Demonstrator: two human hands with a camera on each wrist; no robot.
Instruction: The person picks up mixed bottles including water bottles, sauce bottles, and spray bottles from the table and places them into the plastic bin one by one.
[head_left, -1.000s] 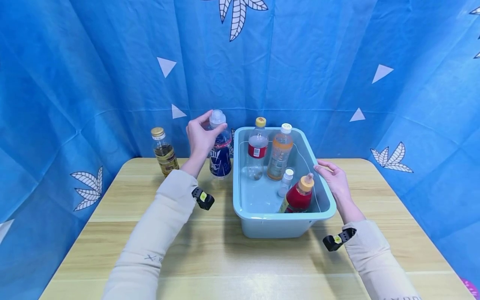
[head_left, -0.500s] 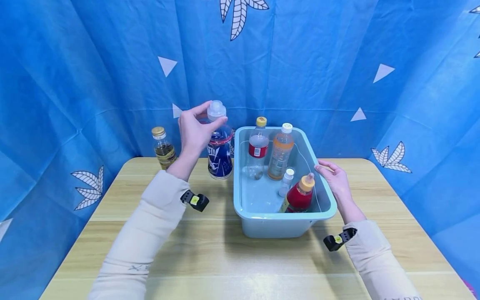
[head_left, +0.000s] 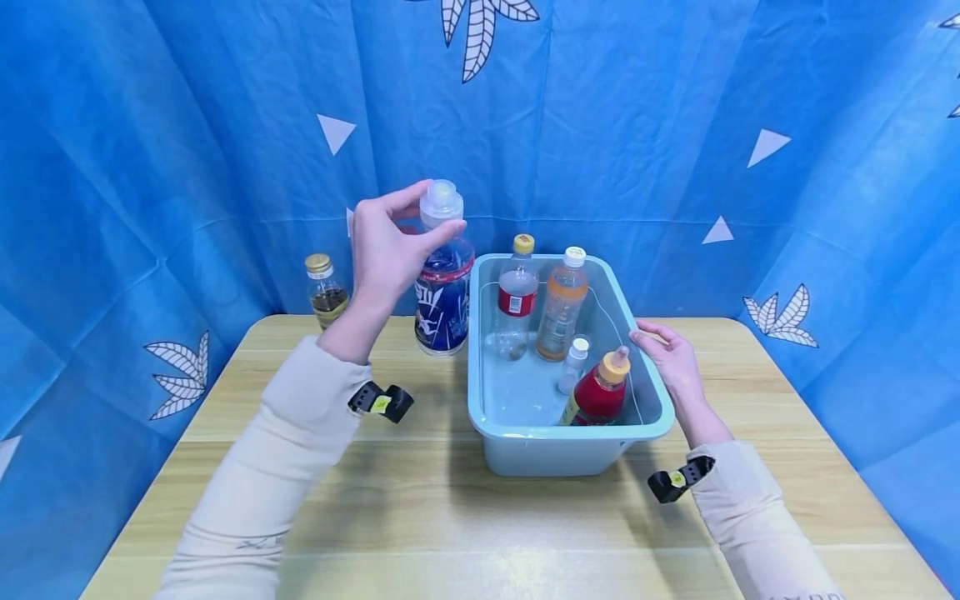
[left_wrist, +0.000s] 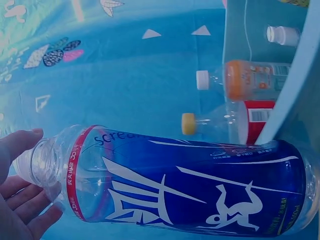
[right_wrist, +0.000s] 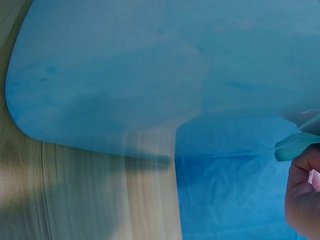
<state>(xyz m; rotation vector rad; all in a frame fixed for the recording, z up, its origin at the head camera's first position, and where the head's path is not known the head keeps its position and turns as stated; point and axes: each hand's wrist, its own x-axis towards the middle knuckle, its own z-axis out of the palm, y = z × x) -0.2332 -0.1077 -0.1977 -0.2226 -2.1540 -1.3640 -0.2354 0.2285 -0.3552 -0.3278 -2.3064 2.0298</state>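
- Your left hand has a narrow grip on the clear neck of the blue bottle, thumb on one side and fingers on the other.
- That bottle is pretty much upright, just beside the tub, on its left.
- Your right hand is pinching the tub's right rim.
- Inside the tub you've got a red-label bottle and an orange bottle at the back, plus a tiny white-capped bottle next to a red bottle up front.
- There's a gold-capped bottle behind your left wrist, partly hidden, on the wood table.
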